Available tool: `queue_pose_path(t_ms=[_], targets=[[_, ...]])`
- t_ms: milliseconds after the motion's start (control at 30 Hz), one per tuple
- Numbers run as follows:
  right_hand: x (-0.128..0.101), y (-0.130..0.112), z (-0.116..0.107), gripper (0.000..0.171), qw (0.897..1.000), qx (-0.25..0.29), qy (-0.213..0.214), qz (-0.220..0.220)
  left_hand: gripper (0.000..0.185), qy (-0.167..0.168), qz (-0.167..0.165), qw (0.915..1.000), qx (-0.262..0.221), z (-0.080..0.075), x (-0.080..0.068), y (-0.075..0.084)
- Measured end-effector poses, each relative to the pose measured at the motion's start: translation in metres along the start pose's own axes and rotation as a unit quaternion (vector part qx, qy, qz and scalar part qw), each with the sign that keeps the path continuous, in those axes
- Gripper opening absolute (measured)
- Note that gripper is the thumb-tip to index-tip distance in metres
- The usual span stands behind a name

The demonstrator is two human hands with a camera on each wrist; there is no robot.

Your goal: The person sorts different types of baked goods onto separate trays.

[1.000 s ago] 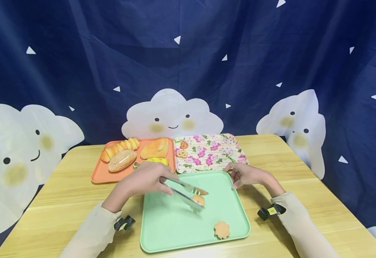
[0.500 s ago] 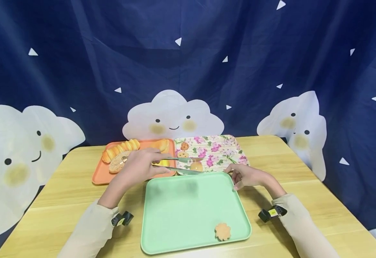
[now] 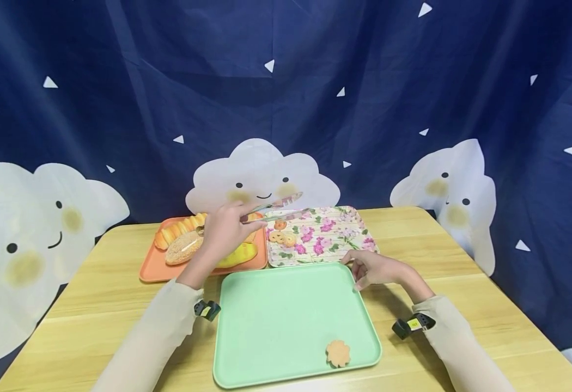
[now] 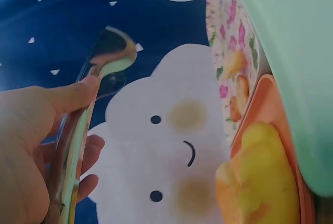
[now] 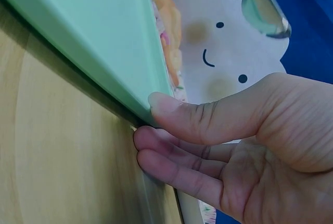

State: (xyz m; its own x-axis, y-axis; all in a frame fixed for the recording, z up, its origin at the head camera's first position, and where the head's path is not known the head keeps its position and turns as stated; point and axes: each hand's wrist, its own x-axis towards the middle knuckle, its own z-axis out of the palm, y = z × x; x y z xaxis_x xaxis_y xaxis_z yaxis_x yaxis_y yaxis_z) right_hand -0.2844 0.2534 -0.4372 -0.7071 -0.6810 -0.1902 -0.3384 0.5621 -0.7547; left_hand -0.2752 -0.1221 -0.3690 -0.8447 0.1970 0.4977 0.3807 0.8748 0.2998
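Note:
My left hand [image 3: 232, 226] grips metal tongs [image 3: 280, 207] and holds them raised over the near-left part of the floral tray [image 3: 345, 231]. The tong tips are slightly apart with nothing between them. Three small round cookies [image 3: 283, 235] lie on that tray below the tongs. In the left wrist view my thumb presses on the tongs [image 4: 99, 73]. My right hand [image 3: 366, 268] pinches the far right corner of the green tray [image 3: 276, 316], thumb [image 5: 208, 117] on top and fingers underneath. A flower-shaped cookie [image 3: 338, 353] lies near that tray's front right corner.
An orange tray [image 3: 151, 269] at the back left holds several breads, among them a seeded bun [image 3: 183, 247] and a yellow loaf [image 3: 239, 253]. All trays sit on a wooden table [image 3: 462, 256]. A dark blue curtain with cloud faces [image 3: 261, 179] hangs behind.
The tongs carried a small round cookie from the green tray over to the floral tray, let it go there, and rose empty. My right hand stayed on the green tray's corner.

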Motion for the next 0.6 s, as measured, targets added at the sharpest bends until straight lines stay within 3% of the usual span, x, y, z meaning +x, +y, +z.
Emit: queue_pose_path(t_ms=[233,467,600], targets=[[0.000,-0.001,0.002,0.056,1.000,0.002,-0.004,-0.010,0.054,-0.011,-0.005,0.9999,0.010,0.016,0.010,0.004],[0.000,-0.003,0.002,0.056,1.000,-0.001,-0.003,-0.008,0.051,-0.020,-0.009,0.9992,0.034,0.020,0.009,0.004],[0.000,-0.004,0.002,0.057,1.000,-0.002,-0.001,-0.007,0.049,-0.042,-0.022,0.9978,0.046,0.021,0.006,0.002]])
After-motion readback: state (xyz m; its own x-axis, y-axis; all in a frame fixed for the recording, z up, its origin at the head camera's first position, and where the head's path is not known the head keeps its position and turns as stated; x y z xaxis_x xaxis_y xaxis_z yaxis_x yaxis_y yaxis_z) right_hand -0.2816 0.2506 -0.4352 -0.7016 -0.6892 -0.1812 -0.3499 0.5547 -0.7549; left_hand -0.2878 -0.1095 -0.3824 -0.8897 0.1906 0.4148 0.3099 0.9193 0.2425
